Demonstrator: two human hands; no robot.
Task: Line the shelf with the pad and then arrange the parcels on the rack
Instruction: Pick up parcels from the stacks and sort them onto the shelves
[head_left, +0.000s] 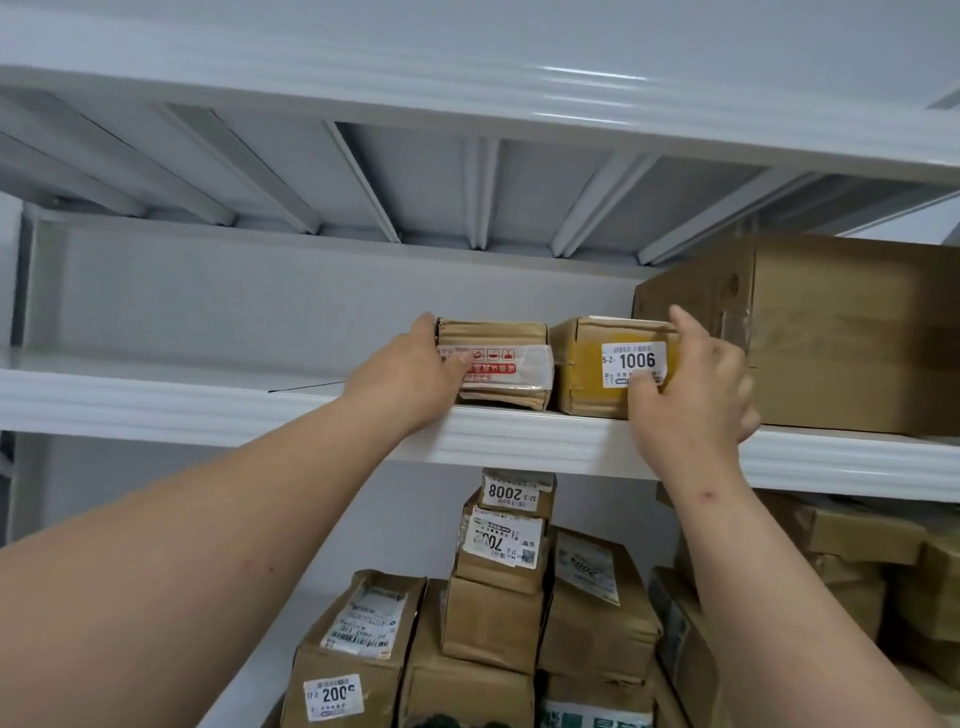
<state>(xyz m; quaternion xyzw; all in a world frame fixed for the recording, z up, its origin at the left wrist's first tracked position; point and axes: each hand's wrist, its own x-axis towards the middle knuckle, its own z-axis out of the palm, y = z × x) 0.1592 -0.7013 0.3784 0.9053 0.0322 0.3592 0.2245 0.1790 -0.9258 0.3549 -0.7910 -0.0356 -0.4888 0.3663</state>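
Observation:
Two small brown parcels stand side by side on the white shelf (156, 400). My left hand (410, 374) grips the left end of the parcel with red-printed tape (509, 364). My right hand (696, 384) holds the right end of the parcel labelled 1006 (597, 364), thumb over the label's lower corner. The two parcels nearly touch. A thin white pad (306, 387) lies on the shelf under them, its edge showing to the left. A large cardboard box (841, 332) sits just right of my right hand.
The shelf to the left of the parcels holds only the pad. A ribbed shelf (467, 171) hangs close above. Below, several labelled parcels (504, 571) are stacked on a lower shelf, with more boxes (872, 561) at the right.

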